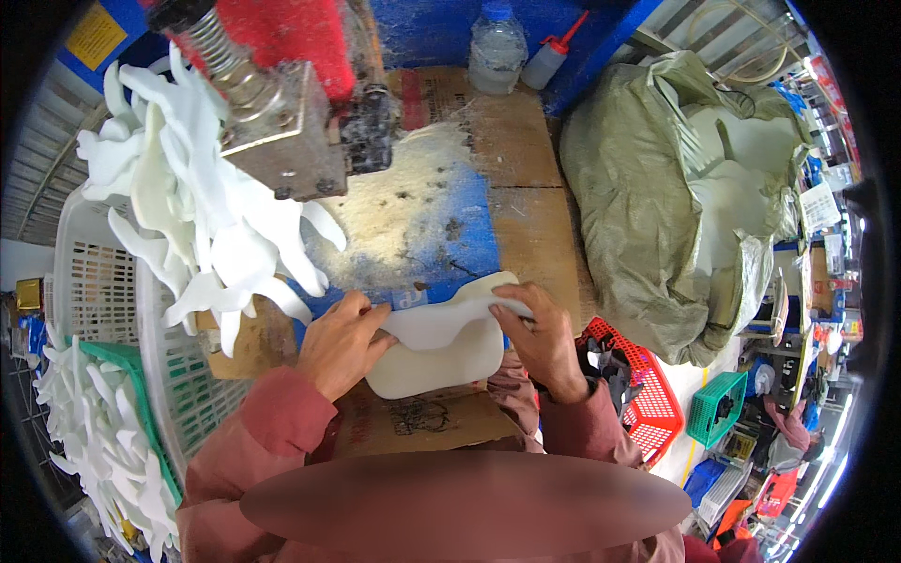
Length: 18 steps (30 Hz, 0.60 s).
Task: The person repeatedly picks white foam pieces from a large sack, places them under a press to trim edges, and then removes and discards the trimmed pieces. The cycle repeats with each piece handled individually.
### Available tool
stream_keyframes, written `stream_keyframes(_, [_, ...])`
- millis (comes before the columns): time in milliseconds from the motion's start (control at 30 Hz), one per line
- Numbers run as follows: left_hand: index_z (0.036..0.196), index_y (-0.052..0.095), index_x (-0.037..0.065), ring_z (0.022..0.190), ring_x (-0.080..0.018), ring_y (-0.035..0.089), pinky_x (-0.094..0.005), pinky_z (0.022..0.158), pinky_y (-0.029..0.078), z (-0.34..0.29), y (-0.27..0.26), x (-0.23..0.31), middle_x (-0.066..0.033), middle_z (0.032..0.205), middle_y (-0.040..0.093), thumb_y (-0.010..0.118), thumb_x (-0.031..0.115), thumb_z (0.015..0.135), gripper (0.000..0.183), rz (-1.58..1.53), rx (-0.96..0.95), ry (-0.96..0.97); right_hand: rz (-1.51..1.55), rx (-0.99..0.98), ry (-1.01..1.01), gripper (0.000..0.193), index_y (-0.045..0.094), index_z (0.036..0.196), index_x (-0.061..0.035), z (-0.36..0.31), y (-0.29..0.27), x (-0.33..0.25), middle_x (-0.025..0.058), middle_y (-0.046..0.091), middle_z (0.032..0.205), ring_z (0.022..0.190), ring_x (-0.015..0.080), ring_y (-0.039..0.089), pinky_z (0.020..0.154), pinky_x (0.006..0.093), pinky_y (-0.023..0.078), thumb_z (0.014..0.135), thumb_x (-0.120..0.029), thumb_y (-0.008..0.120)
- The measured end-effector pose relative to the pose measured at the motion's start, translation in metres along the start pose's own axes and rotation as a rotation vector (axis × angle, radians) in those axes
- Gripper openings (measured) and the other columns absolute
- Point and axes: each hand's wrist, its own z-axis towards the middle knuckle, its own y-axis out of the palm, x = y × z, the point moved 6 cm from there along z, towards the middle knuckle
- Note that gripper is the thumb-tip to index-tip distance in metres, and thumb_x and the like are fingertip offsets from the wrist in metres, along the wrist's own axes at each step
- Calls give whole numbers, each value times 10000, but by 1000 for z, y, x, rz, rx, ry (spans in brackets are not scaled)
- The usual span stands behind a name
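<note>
A pale white moulded foam piece [436, 372] with rounded corners is held level in front of me, close to the table's near edge. Along its far side a curved white strip [441, 319] stands up or folds over; I cannot tell whether it is a separate part. My left hand [343, 342] pinches the left end between thumb and fingers. At the other end, my right hand [544, 342] is closed on the strip, its thumb and fingers around the tip. Parts of the piece under my fingers are hidden.
Above left hangs a machine head with a metal block [286, 141]. Beside it, curved white foam strips [202, 206] heap over a white plastic basket [169, 328]. Pale dust [404, 206] covers the worktop. At right stand a bulging green woven sack [629, 197] and a red basket [652, 413].
</note>
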Motion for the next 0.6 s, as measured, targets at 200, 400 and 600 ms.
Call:
stream_keyframes(200, [1049, 736, 42, 877, -269, 660, -393, 699, 563, -1, 6, 8, -83, 993, 563, 824, 194, 819, 290, 103, 69, -9, -97, 9, -36, 189, 683, 1094, -56, 16, 15, 11, 177, 680, 985, 893, 390, 683, 725, 446, 546, 917, -106, 728])
stream_keyframes(400, [1016, 736, 51, 858, -252, 656, -382, 689, 564, -2, 9, 8, -66, 985, 545, 832, 191, 806, 271, 145, 83, 19, -217, 41, -182, 166, 675, 1085, -69, 17, 21, 12, 184, 669, 997, 876, 412, 679, 725, 462, 551, 923, -94, 701])
stream_keyframes(600, [986, 729, 52, 875, -256, 644, -378, 686, 567, -1, 10, 9, -73, 976, 542, 824, 202, 809, 251, 173, 80, 25, -355, 24, -275, 162, 667, 1053, -66, 21, 27, 11, 153, 645, 963, 841, 377, 668, 692, 456, 548, 895, -51, 702])
